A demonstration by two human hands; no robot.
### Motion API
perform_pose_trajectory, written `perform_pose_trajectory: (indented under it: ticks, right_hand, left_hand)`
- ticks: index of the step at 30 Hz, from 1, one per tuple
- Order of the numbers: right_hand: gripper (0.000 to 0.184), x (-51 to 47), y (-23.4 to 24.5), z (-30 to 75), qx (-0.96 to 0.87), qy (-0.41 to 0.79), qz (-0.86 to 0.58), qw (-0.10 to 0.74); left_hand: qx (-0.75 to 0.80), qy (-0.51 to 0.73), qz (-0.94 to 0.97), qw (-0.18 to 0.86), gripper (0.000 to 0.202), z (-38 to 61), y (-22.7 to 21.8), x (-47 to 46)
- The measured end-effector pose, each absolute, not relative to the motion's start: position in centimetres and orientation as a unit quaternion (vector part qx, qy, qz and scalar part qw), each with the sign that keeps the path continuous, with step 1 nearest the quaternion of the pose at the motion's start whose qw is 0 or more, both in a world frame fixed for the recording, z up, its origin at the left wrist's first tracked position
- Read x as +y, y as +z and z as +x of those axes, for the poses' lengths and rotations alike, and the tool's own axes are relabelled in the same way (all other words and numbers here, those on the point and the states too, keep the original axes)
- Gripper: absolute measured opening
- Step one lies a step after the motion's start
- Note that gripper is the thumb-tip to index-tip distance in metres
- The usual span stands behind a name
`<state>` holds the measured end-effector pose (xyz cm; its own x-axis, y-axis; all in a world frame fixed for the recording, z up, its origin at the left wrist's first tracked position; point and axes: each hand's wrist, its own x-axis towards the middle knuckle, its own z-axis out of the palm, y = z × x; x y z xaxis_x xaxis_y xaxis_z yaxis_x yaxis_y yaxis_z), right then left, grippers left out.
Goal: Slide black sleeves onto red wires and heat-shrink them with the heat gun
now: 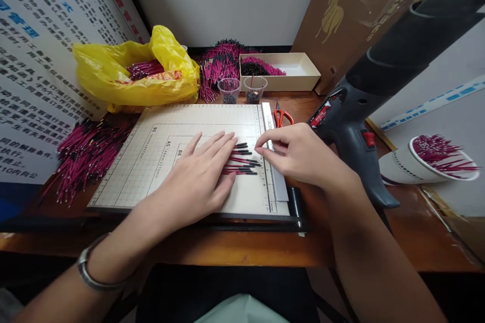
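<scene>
The left hand [200, 176] lies palm down and flat, its fingers slightly spread over a small row of thin magenta wires with black ends [246, 173]. The row rests on a cream gridded cutting board [129, 176], its black ends pointing toward the white-and-grey strip [279, 181] along the board's right side. The flat palm probably steadies the wires, since such thin round pieces would roll easily.

The right hand [295, 154] is narrowed to a pinch just beside the black ends, thumb and 1 forefinger almost meeting; I cannot tell whether anything sits between them. That narrow grip seems suited to picking out or straightening a single wire.

The board sits near the front of the brown wooden desk [242, 251], likely for easy reach. Loose wires [91, 156] are heaped at its left, and red-handled pliers [279, 120] lie beyond the strip. Behind stand 2 small clear plastic cups [229, 92] and an open cream cardboard box [291, 83], apparently to hold small parts separately. A white paper cup [396, 166] at far right holds more wires upright.
</scene>
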<state>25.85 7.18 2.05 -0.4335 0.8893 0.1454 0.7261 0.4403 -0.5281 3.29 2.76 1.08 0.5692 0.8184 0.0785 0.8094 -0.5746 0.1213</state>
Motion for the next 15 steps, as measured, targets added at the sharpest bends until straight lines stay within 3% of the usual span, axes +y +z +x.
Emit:
perform_pose_trajectory:
  ticks: [6, 15]
  right_hand:
    - [0.019, 7.4, 1.8, 25.7, -0.798, 0.174, -0.521, 0.248]
    - [0.02, 7.9, 1.2, 25.4, -0.755, 0.144, -0.577, 0.278]
  left_hand:
    - [0.513, 0.106, 0.849, -0.068, 0.06, 5.3, -0.6, -0.5]
    - [0.506, 0.11, 0.856, -0.011, 0.061, 9.2, -1.0, -0.5]
